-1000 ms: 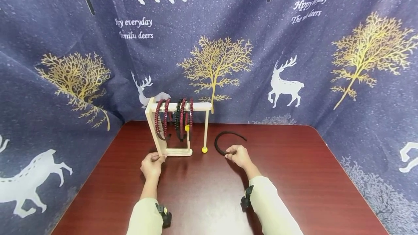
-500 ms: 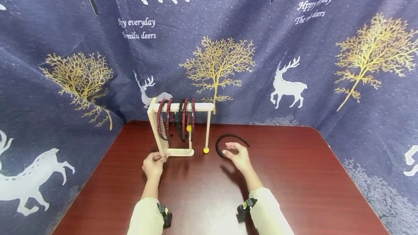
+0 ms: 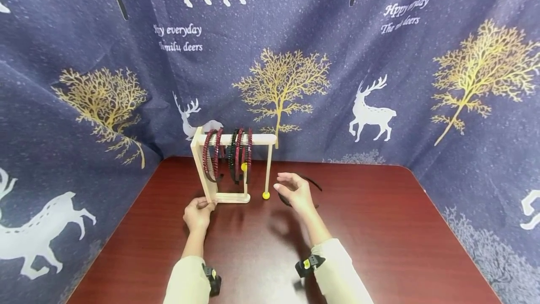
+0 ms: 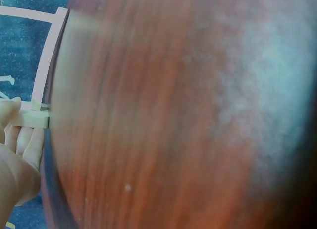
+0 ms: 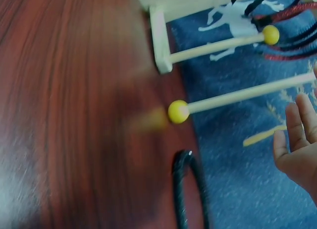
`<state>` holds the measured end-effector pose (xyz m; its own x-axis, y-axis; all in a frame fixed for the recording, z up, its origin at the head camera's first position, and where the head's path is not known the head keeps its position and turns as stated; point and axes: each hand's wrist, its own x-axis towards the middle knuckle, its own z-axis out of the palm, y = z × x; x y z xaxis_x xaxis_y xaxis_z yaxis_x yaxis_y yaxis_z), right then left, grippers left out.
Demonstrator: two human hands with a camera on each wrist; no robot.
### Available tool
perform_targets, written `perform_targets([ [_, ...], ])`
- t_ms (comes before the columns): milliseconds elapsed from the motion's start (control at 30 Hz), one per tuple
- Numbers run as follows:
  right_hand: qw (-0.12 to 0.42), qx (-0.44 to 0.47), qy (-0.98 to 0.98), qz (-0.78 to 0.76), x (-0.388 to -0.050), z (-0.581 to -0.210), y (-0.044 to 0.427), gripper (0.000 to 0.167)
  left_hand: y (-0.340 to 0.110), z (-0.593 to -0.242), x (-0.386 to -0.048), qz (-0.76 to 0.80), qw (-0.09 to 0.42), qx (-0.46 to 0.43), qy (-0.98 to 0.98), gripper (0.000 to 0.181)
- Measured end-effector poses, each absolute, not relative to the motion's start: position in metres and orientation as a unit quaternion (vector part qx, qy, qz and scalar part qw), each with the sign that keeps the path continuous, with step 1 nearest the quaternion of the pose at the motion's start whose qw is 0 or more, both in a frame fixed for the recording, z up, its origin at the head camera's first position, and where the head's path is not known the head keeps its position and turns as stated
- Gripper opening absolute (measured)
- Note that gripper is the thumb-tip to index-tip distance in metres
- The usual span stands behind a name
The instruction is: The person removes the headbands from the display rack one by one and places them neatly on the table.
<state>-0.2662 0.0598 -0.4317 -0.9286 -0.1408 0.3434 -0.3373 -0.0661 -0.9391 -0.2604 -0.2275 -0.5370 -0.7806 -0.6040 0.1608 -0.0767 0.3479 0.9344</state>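
A pale wooden stand [image 3: 228, 197] with a horizontal bar carries several dark red and black headbands [image 3: 233, 156]. My left hand [image 3: 197, 215] pinches the lower corner of its upright; in the left wrist view the fingers and thumb of my left hand [image 4: 20, 164] lie around the wooden base piece [image 4: 32, 118]. My right hand [image 3: 297, 195] is raised, fingers parted and holding nothing, between the stand and a black headband [image 3: 313, 182] that it partly hides. The right wrist view shows the right hand [image 5: 299, 149] beside the stand's rod, with the black headband [image 5: 179, 189] lying on the table.
Yellow balls [image 3: 266, 195] tip two thin rods of the stand. The dark red table [image 3: 371, 229] reaches back to a blue patterned cloth [image 3: 295, 22] hanging behind and at both sides.
My right hand has let go of the black headband and moved up and left, toward the stand. The left hand keeps its grip on the stand.
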Motion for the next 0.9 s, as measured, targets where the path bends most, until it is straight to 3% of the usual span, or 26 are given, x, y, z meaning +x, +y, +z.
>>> perform_targets([
  [900, 0.064, 0.275, -0.654, 0.702, -0.267, -0.398, 0.016, 0.033, -0.225, -0.536, -0.260, -0.532, 0.250, 0.225, -0.777, 0.023],
])
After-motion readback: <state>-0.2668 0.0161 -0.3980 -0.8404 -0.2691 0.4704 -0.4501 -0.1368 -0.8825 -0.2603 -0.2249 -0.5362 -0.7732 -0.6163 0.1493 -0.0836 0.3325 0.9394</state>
